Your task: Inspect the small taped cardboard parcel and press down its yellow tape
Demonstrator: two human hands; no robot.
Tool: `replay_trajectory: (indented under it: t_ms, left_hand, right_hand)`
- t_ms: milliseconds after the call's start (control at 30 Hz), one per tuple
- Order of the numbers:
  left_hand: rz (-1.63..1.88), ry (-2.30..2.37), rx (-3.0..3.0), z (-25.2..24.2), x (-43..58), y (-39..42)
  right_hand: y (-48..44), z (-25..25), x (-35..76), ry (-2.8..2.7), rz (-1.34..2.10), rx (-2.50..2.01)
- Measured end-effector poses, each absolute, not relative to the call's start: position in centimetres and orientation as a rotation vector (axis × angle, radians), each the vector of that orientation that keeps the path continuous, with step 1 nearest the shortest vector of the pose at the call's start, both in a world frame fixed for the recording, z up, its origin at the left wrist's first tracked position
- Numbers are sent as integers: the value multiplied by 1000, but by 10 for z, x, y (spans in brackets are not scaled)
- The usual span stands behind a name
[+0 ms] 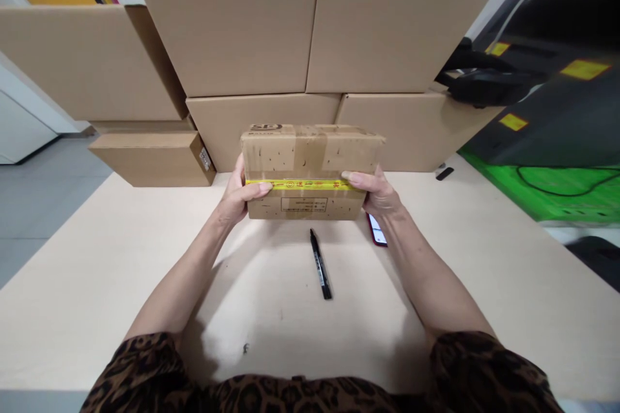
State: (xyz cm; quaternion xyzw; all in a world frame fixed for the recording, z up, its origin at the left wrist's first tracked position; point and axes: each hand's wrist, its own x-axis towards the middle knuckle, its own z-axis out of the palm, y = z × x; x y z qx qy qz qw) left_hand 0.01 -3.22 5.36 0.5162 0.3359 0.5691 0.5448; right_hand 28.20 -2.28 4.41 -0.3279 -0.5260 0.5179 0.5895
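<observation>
I hold a small cardboard box (310, 161) above the table, sealed with clear tape on top and a yellow tape strip across its near face. My left hand (238, 197) grips its left end, thumb on the yellow strip. My right hand (378, 192) grips its right end, thumb also on the strip. A black marker pen (320, 266) lies on the pale table (97, 284) just below the box. A phone with a red case (376, 231) lies partly hidden under my right wrist.
Large cardboard boxes (271, 32) are stacked along the back of the table, with a flat one (155, 158) at the left. A small black object (444, 173) lies at the right. A dark machine (547, 97) stands to the right, beyond the table's edge.
</observation>
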Motion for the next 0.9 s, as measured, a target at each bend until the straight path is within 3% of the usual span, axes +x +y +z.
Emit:
replay_trajectory:
  t_ms: [700,900]
  left_hand:
    - [1514,627,1595,51,-21,-20]
    - [1417,817,1821,59,-21,-29]
  right_hand:
    - [-21,47,291,-1707,987,-670]
    - [-22,59,311,-2049,449,-844]
